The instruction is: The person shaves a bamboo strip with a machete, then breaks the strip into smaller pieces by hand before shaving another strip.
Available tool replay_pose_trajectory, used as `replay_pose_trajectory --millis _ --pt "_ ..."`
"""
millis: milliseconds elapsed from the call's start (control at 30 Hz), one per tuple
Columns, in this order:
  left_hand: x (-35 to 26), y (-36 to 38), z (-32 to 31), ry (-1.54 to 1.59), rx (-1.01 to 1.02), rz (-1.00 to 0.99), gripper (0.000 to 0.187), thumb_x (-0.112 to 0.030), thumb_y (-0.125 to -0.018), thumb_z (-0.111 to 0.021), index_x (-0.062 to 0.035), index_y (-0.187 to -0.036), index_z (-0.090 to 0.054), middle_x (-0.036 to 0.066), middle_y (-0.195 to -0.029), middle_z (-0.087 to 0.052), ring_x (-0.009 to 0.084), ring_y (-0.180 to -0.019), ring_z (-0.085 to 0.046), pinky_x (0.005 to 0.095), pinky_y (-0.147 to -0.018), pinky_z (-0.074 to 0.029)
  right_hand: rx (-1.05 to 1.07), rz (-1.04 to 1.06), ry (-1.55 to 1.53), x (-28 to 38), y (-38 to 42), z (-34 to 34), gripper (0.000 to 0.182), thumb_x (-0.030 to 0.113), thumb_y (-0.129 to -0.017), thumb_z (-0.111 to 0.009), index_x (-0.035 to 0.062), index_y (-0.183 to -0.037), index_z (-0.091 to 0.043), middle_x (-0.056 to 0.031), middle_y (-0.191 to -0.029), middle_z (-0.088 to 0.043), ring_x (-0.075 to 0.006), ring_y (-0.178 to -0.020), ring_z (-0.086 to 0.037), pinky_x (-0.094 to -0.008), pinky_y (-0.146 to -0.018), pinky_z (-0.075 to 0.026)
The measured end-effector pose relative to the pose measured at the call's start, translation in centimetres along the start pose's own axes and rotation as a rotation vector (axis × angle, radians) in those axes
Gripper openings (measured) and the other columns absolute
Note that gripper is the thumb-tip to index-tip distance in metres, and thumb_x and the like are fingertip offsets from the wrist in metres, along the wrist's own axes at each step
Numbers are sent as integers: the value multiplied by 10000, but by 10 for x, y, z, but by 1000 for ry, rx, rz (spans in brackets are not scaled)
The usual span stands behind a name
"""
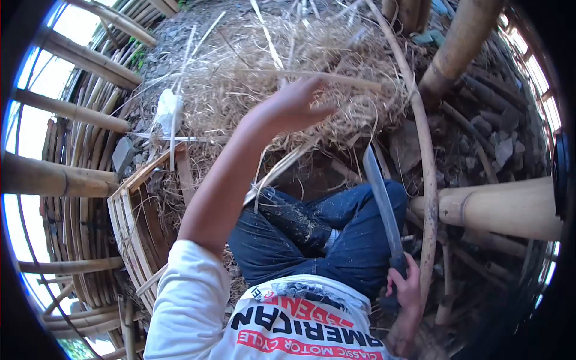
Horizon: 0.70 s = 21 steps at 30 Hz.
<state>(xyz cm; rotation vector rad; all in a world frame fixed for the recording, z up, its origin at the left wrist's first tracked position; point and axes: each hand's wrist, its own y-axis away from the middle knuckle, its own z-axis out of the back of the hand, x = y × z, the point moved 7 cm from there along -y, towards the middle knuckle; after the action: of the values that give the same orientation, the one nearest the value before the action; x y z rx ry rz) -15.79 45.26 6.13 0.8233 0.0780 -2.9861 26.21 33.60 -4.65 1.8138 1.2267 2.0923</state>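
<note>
My right hand [405,283] is wrapped around the dark handle of a machete [382,195]. The long blade points away from me, passing over my right knee. My left hand [300,107] is stretched forward above a heap of pale shavings [234,99], its fingers spread apart. A flat bamboo strip [351,81] lies by the far side of that hand; whether the fingers touch it is hard to see. Another split strip [285,163] slants beside my left knee, below the forearm. Both of my legs, in jeans [312,231], are folded on the ground.
A slatted wooden crate [129,240] stands at my left, with a white plastic bag [168,111] beyond it. On the right runs a long thin pole [427,180], near a thick bamboo post [498,207]. Stones [504,147] lie at the far right.
</note>
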Motion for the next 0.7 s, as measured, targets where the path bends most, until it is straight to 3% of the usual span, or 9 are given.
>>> replay_pose_trajectory --millis 67,233,267,333,400,433,500,600,700 --pt "24 81 -16 -45 183 342 631 -424 -852 -667 4 -1288 -506 257 -1268 -543 382 -1183 -537 442 -990 -439 -75 61 123 -10 0 -3 441 31 -849 -631 -29 -1248 -453 -42 -687 -527 -97 -459 -499 -259 -403 -444" --pt "80 266 -22 -317 49 801 636 -478 -848 -635 -38 -1288 -501 185 -1217 -571 356 -1167 -540 478 -946 -434 -74 135 -41 -16 -10 -16 446 30 -854 -612 -25 -1260 -435 -40 -745 -529 -92 -467 -507 -249 -402 -454" --pt "78 296 -23 -380 119 934 617 -495 -851 -624 -51 -1265 -512 184 -1239 -556 350 -1182 -527 484 -939 -429 -83 144 -68 -13 -12 -18 450 31 -854 -606 -23 -1265 -430 -40 -743 -527 -94 -466 -508 -250 -399 -456" --pt "87 348 -34 -500 119 974 627 -515 -844 -623 -43 -1241 -512 196 -1134 -616 360 -1076 -591 480 -881 -465 -71 180 -38 -11 -14 -26 410 76 -861 -601 14 -1231 -435 -44 -672 -510 -107 -448 -497 -263 -381 -453" --pt "88 382 -45 -302 201 1071 588 -538 -834 -626 -22 -1114 -590 199 -940 -671 364 -902 -650 472 -793 -502 -68 164 -80 -12 -15 -32 422 83 -858 -601 21 -1238 -426 -50 -655 -507 -119 -437 -494 -274 -375 -453" --pt "85 388 -43 -301 183 1088 588 -538 -834 -626 -22 -1114 -590 199 -940 -671 364 -902 -650 472 -793 -502 -48 174 -73 -11 -16 -36 422 83 -858 -601 21 -1238 -426 -50 -655 -507 -119 -437 -494 -274 -375 -453" --pt "74 388 -39 -350 119 1008 554 -559 -825 -630 -12 -905 -661 189 -780 -674 361 -762 -663 466 -725 -517 -6 170 -95 -11 -15 -43 424 87 -856 -598 21 -1236 -422 -54 -640 -503 -129 -424 -491 -282 -371 -451" --pt "61 393 -17 -374 22 968 554 -570 -813 -638 -21 -748 -676 183 -752 -665 343 -760 -664 455 -725 -516 41 188 -95 -6 -8 -52 401 63 -850 -599 -15 -1213 -447 -41 -671 -516 -109 -457 -508 -261 -382 -456" --pt "46 406 21 -401 20 948 518 -546 -812 -652 -32 -753 -683 166 -721 -650 340 -718 -649 439 -699 -509 76 197 -65 -4 -4 -54 394 63 -849 -601 -17 -1205 -452 -42 -667 -517 -112 -459 -511 -262 -381 -456"
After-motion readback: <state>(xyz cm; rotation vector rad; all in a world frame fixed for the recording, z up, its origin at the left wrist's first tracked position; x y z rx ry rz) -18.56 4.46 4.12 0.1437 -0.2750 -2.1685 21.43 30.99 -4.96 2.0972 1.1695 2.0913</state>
